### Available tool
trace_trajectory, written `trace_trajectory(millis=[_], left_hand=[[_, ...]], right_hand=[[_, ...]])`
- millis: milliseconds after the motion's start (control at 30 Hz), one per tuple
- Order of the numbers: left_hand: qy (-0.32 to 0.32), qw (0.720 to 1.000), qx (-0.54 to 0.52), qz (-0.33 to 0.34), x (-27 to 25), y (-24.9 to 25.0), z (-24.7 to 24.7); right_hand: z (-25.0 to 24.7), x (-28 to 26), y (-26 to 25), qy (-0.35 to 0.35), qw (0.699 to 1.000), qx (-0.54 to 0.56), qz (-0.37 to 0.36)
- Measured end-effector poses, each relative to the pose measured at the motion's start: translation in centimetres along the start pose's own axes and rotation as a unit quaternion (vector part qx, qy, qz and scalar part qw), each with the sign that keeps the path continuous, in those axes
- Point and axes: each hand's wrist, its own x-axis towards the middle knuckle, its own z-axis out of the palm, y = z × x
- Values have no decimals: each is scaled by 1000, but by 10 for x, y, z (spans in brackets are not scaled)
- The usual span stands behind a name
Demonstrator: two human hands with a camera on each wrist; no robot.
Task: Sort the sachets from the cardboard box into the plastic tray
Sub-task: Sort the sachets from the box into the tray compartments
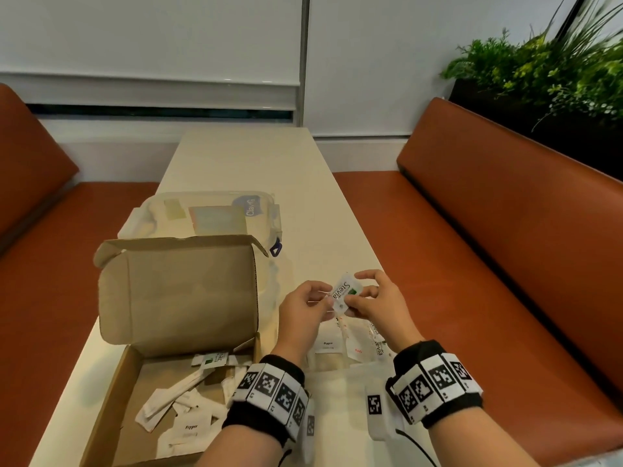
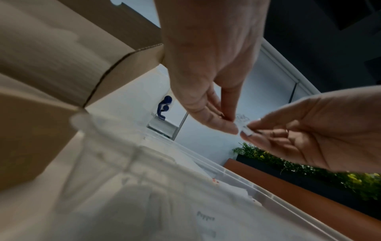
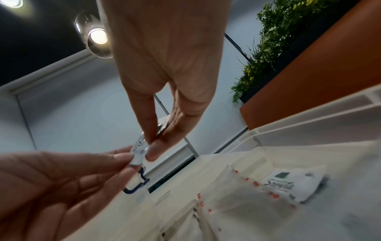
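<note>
Both hands hold one white Stevia sachet [image 1: 343,293] in the air above the far end of the plastic tray [image 1: 332,364]. My left hand [image 1: 323,299] pinches its left end and my right hand [image 1: 356,295] pinches its right end. The left wrist view shows the left hand's fingertips [image 2: 230,124] on the sachet [image 2: 245,125]. From the right wrist, the right hand's thumb and forefinger [image 3: 151,141] pinch the sachet [image 3: 139,151]. The tray [image 3: 309,117] holds a Stevia sachet [image 3: 288,182] and others. The open cardboard box [image 1: 111,399] at left holds several sachets [image 1: 182,399].
A clear lidded container [image 1: 209,214] with a blue clip [image 1: 275,247] stands behind the box's raised lid [image 1: 182,291]. Orange bench seats [image 1: 472,247] flank the narrow cream table [image 1: 256,163]. Plants [image 1: 556,72] sit behind the right bench.
</note>
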Motion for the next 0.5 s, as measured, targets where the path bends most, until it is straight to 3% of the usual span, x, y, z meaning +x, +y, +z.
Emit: trace_trajectory(millis=[133, 233, 367, 500], left_hand=[[-22, 1000, 4, -13, 0, -2, 1], [-49, 998, 42, -24, -4, -6, 6], [-25, 998, 48, -19, -6, -9, 5], [-14, 998, 52, -21, -8, -6, -1]], right_hand=[[-5, -2, 5, 17, 1000, 2, 0], [-18, 6, 3, 50, 992, -112, -14], [-38, 15, 10, 69, 912, -405, 15], [-36, 13, 28, 53, 848, -525, 42]])
